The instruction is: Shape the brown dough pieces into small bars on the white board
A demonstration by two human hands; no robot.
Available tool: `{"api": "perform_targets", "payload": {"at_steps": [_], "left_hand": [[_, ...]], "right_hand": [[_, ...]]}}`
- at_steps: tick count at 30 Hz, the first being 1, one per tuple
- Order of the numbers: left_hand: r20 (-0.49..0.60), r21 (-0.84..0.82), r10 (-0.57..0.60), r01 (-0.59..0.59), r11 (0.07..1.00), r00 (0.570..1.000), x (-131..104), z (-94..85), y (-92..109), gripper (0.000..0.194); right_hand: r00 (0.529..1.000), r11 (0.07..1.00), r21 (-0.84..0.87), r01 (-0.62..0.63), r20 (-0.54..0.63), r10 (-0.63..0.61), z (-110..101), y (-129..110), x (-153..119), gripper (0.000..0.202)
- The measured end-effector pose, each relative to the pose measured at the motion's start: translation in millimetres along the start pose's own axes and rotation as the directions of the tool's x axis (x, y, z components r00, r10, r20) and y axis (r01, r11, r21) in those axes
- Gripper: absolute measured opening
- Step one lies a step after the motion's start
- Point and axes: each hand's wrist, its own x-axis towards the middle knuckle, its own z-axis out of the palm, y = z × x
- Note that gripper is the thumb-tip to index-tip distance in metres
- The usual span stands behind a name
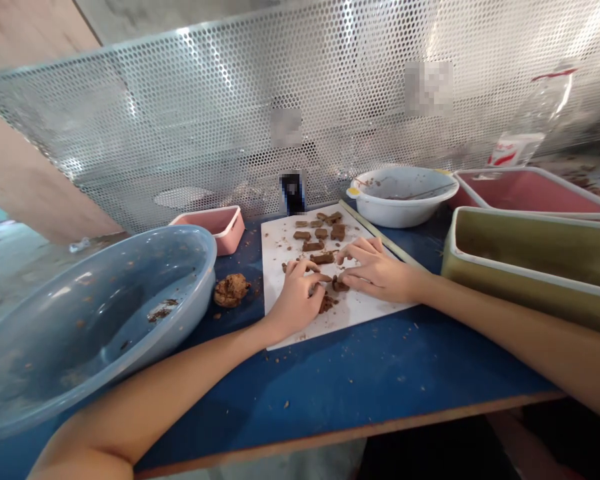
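Observation:
A white board [285, 313] lies on the blue table, with several small brown clay-like pieces [313, 247] in rows on its far half. My left hand [297, 300] rests at the board's middle, its fingers curled beside brown crumbs [329, 303]. My right hand [377, 272] comes in from the right with bent fingers, its fingertips at a small dark brown piece [339, 285]. That piece lies between the two hands. Whether the left fingers pinch anything is hidden. A rough brown lump [231, 291] sits left of the board.
A large blue basin [100, 280] stands at the left, near a small pink box [230, 233]. Behind to the right are a white basin [405, 210], a pink tray [535, 183], an olive box [530, 280] and a plastic bottle [535, 120]. Perforated metal backs the table [350, 387].

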Motion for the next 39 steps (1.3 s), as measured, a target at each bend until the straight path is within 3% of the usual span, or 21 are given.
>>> {"api": "perform_targets", "payload": {"at_steps": [8,18,24,39], "left_hand": [[-0.005,-0.009,0.000,0.000,1.000,1.000,-0.5,0.1,0.2,0.035],[0.013,0.003,0.005,-0.005,1.000,1.000,0.3,-0.4,0.0,0.032],[-0.014,0.018,0.038,-0.037,0.999,0.999,0.0,1.9,-1.8,0.032],[-0.013,0.005,0.018,-0.018,1.000,1.000,0.1,1.7,1.0,0.031]], "right_hand": [[0.997,0.998,0.058,-0.011,-0.081,0.016,1.8,0.4,1.1,0.052],[0.997,0.997,0.072,-0.011,-0.076,0.016,-0.3,-0.5,0.8,0.051],[0.992,0.993,0.086,-0.076,-0.098,0.085,-5.0,3.0,-1.7,0.060],[0.997,0.995,0.071,-0.068,-0.028,0.070,-2.5,1.6,-1.6,0.060]]}}
